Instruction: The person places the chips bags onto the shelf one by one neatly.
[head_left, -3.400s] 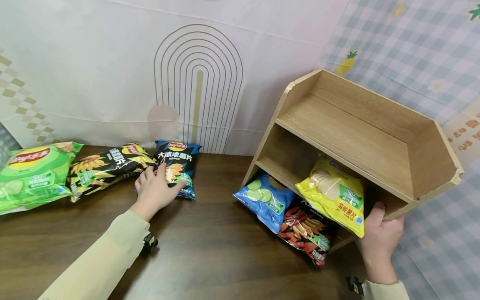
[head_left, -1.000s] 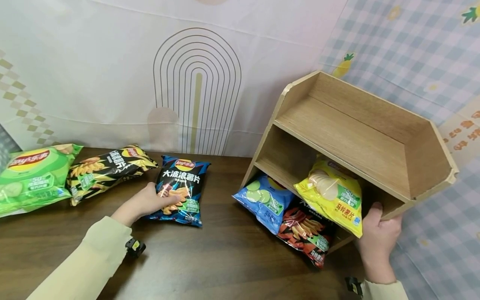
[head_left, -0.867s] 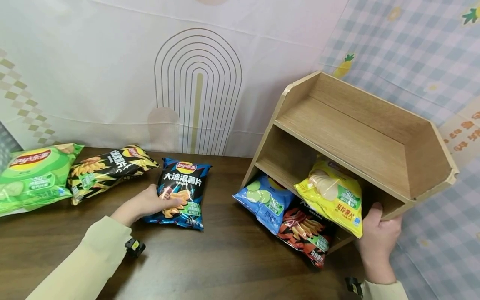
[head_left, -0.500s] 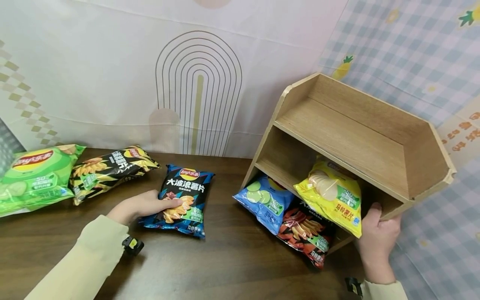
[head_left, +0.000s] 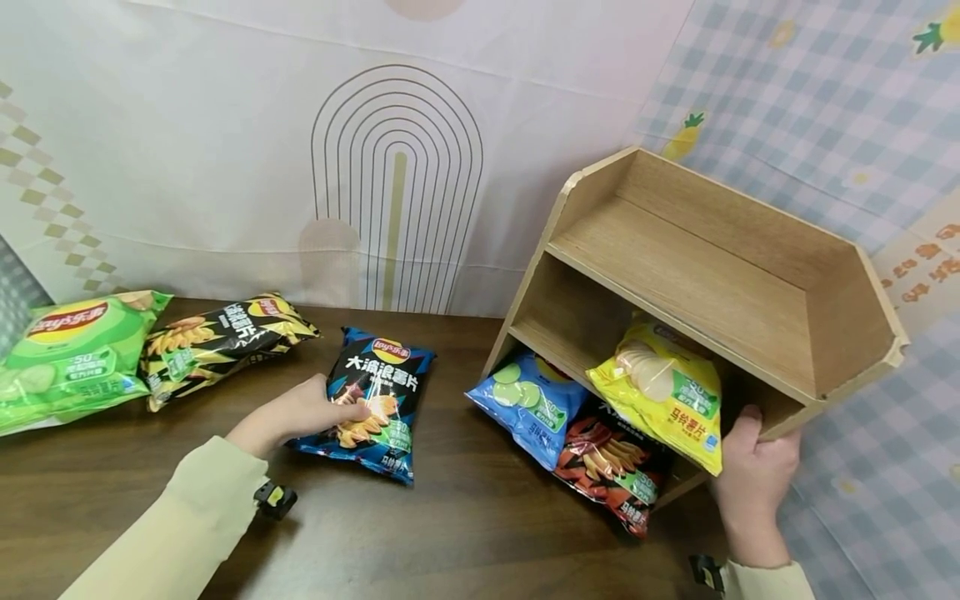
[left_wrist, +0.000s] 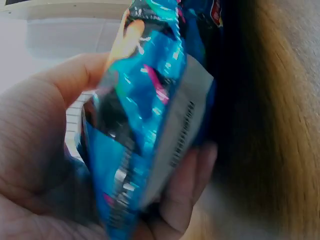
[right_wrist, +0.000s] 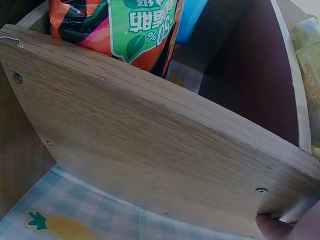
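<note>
My left hand (head_left: 296, 414) grips the left edge of a black-and-blue chip bag (head_left: 382, 392), thumb on its printed front. In the left wrist view, the fingers (left_wrist: 182, 195) curl behind the bag's narrow side, which shows blue foil and a white label. At the right, my right hand (head_left: 756, 479) holds the right side panel of a wooden shelf (head_left: 720, 258). The right wrist view shows part of that hand at the panel's edge (right_wrist: 280, 227). A yellow chip bag (head_left: 663, 396) leans out of the middle compartment; blue (head_left: 528, 404) and red-black (head_left: 615, 462) chip bags fill the lower one.
A green chip bag (head_left: 75, 358) and a black-and-gold chip bag (head_left: 228, 346) lie at the left, near the white wall cloth (head_left: 225, 125). A checked cloth (head_left: 787, 100) hangs behind the shelf. Brown tabletop (head_left: 465, 533) lies between the held bag and the shelf.
My left hand has brought the black-and-blue chip bag away from the back cloth, toward me and slightly right. The right hand has stayed at the shelf's side.
</note>
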